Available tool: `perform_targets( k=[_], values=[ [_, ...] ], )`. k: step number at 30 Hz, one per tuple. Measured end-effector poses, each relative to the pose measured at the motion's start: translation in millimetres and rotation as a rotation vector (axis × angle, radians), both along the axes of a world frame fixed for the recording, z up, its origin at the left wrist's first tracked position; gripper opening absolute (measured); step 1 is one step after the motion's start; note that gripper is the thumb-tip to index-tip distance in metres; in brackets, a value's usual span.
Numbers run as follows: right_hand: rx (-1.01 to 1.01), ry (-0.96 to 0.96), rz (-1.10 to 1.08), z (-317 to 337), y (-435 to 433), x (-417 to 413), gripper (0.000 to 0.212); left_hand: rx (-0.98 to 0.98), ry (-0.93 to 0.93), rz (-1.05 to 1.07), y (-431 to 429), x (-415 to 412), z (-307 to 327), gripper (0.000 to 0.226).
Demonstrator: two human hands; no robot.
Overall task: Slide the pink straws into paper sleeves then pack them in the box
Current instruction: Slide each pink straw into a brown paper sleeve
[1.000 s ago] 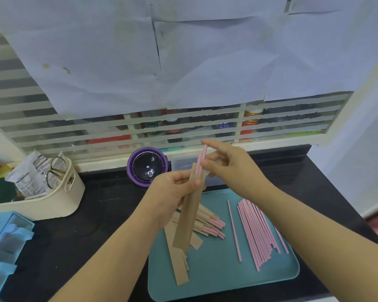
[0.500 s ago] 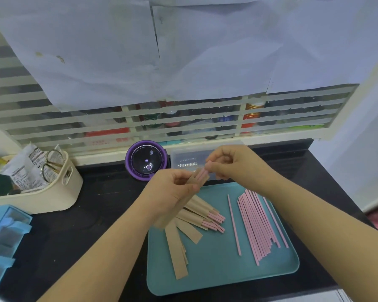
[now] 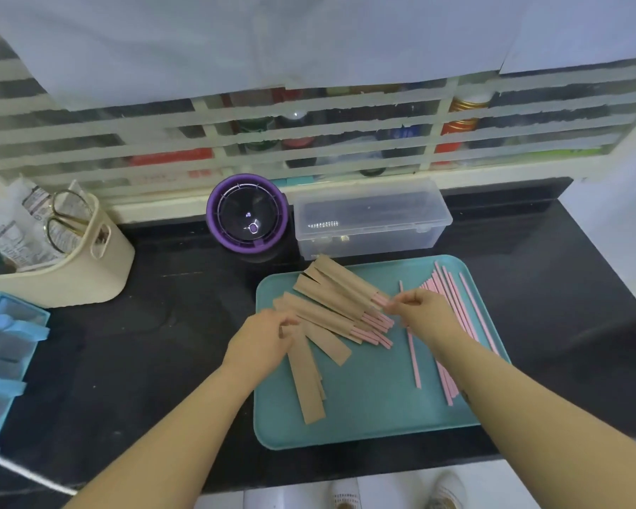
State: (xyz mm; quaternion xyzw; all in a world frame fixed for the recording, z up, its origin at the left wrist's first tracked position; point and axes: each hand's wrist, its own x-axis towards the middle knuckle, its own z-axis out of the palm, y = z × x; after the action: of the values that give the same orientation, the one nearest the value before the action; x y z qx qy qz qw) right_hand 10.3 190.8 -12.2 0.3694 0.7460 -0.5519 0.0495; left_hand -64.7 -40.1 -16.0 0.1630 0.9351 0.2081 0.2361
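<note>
Both hands have dropped to the tray (image 3: 368, 416), the sleeved straw (image 3: 349, 282) now atop the wrapped pile (image 3: 327, 314). The right hand (image 3: 425, 314) pinches its pink tip; the left hand (image 3: 261, 341) curls over empty sleeves (image 3: 309, 380), grip unclear.

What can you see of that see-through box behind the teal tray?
The clear box is a long, low rectangle of transparent plastic with rounded corners, a lid that looks shut and a small catch at the front. It lies flat on the black counter, just behind the teal tray, right of a purple round gadget. No straws show inside.
</note>
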Motion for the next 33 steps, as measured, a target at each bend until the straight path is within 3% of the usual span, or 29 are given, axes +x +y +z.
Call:
perform_targets(
  k=[3,8,13,18,25,33],
  values=[
    [0.091,-0.03,0.11,-8,0,0,0.003,-0.095,0.043,-0.181,1,4,-11,0.041],
    [0.203,-0.043,0.188,-14,3,3,0.01,-0.187,0.223,-0.307,11,11,-19,0.036],
    [0.51,-0.158,0.317,-23,8,15,0.021,-0.26,0.392,-0.591,29,14,-26,0.03],
    [0.646,-0.249,0.461,-21,5,18,0.02,-0.438,0.438,-0.655,42,12,-23,0.034],
    [0.59,-0.29,0.476,-16,8,18,0.026,-0.536,0.397,-0.798,55,2,-13,0.029],
    [0.658,-0.328,0.541,-16,7,14,0.025,-0.392,0.531,-0.976,46,-6,-24,0.023]
  ],
)
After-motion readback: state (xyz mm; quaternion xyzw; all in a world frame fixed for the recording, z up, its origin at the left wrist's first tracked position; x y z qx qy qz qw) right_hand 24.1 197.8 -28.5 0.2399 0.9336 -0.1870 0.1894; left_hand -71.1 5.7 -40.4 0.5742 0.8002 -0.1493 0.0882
